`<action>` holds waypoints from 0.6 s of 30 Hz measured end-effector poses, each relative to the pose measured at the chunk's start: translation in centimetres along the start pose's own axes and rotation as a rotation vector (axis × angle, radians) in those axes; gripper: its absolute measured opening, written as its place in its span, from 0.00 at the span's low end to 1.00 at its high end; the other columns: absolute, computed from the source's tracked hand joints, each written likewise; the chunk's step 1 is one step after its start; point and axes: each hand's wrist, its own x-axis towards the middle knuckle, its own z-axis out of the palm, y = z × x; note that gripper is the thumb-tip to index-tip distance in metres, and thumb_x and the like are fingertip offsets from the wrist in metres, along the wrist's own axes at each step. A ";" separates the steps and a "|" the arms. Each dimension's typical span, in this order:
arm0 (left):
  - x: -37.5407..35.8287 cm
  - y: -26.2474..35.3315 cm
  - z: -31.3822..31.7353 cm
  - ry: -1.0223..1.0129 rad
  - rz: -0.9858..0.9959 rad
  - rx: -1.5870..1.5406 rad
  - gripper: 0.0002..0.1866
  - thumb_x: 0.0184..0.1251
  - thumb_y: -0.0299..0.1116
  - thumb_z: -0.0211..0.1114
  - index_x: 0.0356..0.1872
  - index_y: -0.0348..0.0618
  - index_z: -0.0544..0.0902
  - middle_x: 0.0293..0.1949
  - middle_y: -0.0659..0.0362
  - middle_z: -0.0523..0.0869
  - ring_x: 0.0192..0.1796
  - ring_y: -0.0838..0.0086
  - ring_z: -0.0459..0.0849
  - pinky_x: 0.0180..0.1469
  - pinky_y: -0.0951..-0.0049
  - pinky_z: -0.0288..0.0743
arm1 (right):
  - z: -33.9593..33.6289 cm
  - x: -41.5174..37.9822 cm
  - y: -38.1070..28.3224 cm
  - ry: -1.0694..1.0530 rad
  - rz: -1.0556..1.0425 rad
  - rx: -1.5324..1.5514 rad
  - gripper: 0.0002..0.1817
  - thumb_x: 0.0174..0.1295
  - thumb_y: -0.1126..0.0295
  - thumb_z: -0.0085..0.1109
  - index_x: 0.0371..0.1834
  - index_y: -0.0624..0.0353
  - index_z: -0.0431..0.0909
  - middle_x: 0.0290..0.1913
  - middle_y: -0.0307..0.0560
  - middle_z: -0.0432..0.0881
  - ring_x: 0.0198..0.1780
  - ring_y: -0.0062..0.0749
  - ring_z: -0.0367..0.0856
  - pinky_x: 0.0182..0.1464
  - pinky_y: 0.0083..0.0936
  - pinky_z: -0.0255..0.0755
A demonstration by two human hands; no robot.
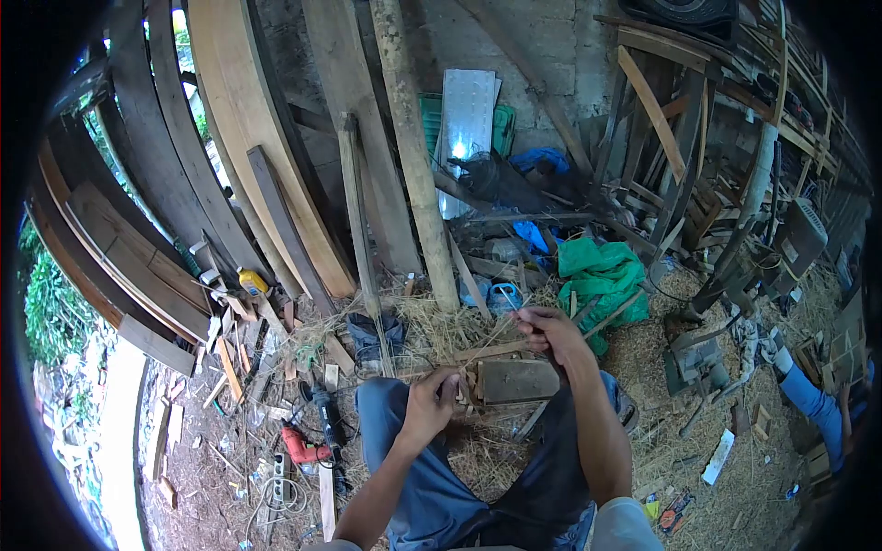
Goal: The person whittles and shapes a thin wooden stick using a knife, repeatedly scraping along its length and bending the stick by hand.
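Note:
My left hand (434, 401) is closed in front of my left knee, its fingers curled with the thumb on top. I cannot tell what is in it. Farther right and higher, my right hand (554, 338) is closed in a pinch on a thin, pale straw-like strip (502, 301) that sticks out past the fingertips. Below and between the hands, a weathered wooden block (516, 382) lies between my knees. Its left end is close to my left hand, and my right forearm passes near its right end.
A red power tool (305, 447), a black angle grinder (325, 413) and a power strip (279, 477) lie at left. Long planks (266, 138) lean behind. A green plastic sheet (602, 280) and a metal machine (698, 363) are at right. Another person's blue-clothed limb (810, 395) shows at far right.

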 end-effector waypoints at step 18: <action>-0.1 -2.2 1.0 -0.218 -0.176 -0.170 0.06 0.69 0.28 0.57 0.43 0.41 0.80 0.25 0.60 0.81 0.24 0.81 0.72 0.29 0.77 0.67 | 2.1 -0.2 0.6 0.089 -0.122 -0.100 0.08 0.64 0.70 0.60 0.41 0.63 0.78 0.24 0.37 0.75 0.17 0.12 0.61 0.17 0.13 0.52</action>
